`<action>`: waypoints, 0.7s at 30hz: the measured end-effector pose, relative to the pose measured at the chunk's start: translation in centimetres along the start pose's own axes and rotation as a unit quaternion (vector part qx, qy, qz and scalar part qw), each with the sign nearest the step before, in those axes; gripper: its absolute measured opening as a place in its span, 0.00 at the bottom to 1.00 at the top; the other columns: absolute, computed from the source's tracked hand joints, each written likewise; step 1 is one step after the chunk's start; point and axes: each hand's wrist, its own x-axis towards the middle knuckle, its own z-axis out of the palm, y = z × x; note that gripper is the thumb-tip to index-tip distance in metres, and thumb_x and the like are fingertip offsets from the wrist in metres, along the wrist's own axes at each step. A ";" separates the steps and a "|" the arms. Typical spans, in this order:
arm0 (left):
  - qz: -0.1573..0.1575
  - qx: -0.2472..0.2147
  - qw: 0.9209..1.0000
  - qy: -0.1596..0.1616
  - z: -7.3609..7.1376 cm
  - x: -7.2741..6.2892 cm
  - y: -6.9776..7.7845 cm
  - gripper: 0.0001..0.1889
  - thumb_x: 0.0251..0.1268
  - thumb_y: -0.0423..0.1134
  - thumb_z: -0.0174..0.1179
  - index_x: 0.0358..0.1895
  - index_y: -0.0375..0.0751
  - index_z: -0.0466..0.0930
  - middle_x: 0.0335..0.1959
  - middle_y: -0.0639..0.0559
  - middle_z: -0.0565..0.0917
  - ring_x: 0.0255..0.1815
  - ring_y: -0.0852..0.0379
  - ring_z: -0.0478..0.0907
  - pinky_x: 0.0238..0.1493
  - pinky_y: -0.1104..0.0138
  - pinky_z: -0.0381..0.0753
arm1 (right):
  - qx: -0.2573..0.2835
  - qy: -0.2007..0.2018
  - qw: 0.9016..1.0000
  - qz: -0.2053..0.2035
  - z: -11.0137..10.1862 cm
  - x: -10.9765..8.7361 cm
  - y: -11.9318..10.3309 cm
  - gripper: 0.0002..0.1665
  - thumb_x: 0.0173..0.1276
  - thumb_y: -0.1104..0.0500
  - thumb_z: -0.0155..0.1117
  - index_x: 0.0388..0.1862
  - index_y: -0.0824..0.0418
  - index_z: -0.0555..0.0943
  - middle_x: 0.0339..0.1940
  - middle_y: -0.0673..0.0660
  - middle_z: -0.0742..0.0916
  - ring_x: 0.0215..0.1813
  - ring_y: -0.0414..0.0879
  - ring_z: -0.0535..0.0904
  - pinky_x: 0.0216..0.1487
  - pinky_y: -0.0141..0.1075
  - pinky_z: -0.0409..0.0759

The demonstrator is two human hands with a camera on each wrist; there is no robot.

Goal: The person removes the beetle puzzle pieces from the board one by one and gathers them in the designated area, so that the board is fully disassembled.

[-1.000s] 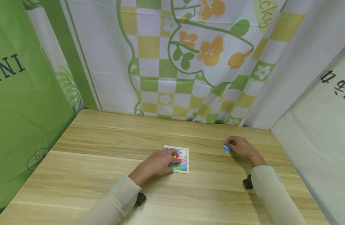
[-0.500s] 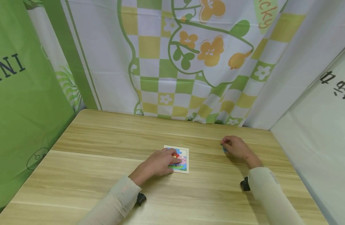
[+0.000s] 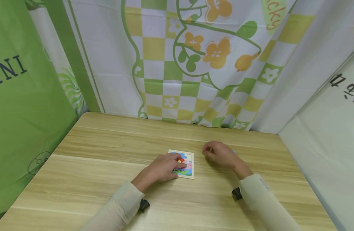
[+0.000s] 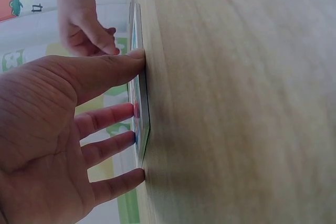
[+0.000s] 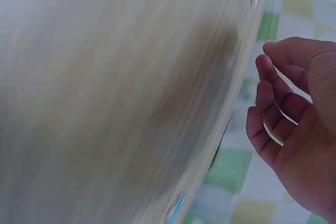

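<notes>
A small square jigsaw puzzle (image 3: pixel 189 172) with a pale wooden frame lies flat on the table. Its picture shows a pink cartoon character, and a pale patch shows at its upper right. My left hand (image 3: pixel 162 167) rests on its left part with fingers spread and fairly straight; the left wrist view shows the thumb (image 4: pixel 118 69) at the edge. To the right of the puzzle hovers my right hand (image 3: pixel 220 154), fingers loosely bent, thumb and forefinger tips close together. Nothing shows between them in the right wrist view. A blue puzzle piece (image 5: pixel 177 208) lies on the table behind that hand, mostly hidden in the head view.
The wood-grain table (image 3: pixel 101 141) reaches back to a patterned curtain (image 3: pixel 171 80). A green cloth (image 3: pixel 26 112) hangs at the left and a white one (image 3: pixel 327 134) at the right. Black wrist cameras (image 3: pixel 144 205) sit below both sleeves.
My right hand has moved left, away from the blue piece towards the puzzle. The blue piece stays on the table. My left hand has stayed in place on the puzzle.
</notes>
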 end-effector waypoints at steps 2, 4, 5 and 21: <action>-0.001 0.002 1.000 -0.002 0.0 0.0 0.0 0.26 0.68 0.45 0.69 0.70 0.57 0.80 0.67 0.52 0.74 0.66 0.50 0.72 0.60 0.51 0.75 | -0.005 -0.004 1.000 -0.019 0.6 0.4 -0.9 0.05 0.73 0.64 0.66 0.43 0.59 0.87 0.38 0.48 0.87 0.39 0.40 0.80 0.43 0.41 0.81; -0.001 0.004 1.000 -0.003 0.1 0.0 -0.1 0.26 0.68 0.45 0.69 0.70 0.57 0.80 0.68 0.52 0.74 0.67 0.50 0.71 0.61 0.50 0.75 | -0.006 -0.011 0.999 -0.039 1.1 0.8 -1.6 0.05 0.71 0.64 0.67 0.43 0.60 0.87 0.38 0.48 0.87 0.39 0.40 0.80 0.43 0.40 0.81; -0.001 0.004 1.000 -0.004 0.1 0.0 -0.1 0.26 0.68 0.45 0.69 0.70 0.57 0.80 0.68 0.52 0.74 0.68 0.50 0.71 0.62 0.50 0.75 | -0.007 -0.016 0.999 -0.045 1.4 0.9 -1.8 0.05 0.71 0.64 0.68 0.43 0.59 0.87 0.38 0.47 0.87 0.39 0.39 0.80 0.43 0.39 0.81; 0.002 0.000 1.000 0.000 0.0 0.1 0.0 0.27 0.67 0.46 0.71 0.69 0.56 0.80 0.66 0.52 0.76 0.68 0.50 0.71 0.62 0.49 0.76 | -0.034 -0.046 0.996 -0.067 3.4 1.6 -3.8 0.16 0.71 0.58 0.71 0.55 0.60 0.86 0.45 0.50 0.84 0.43 0.42 0.78 0.47 0.41 0.80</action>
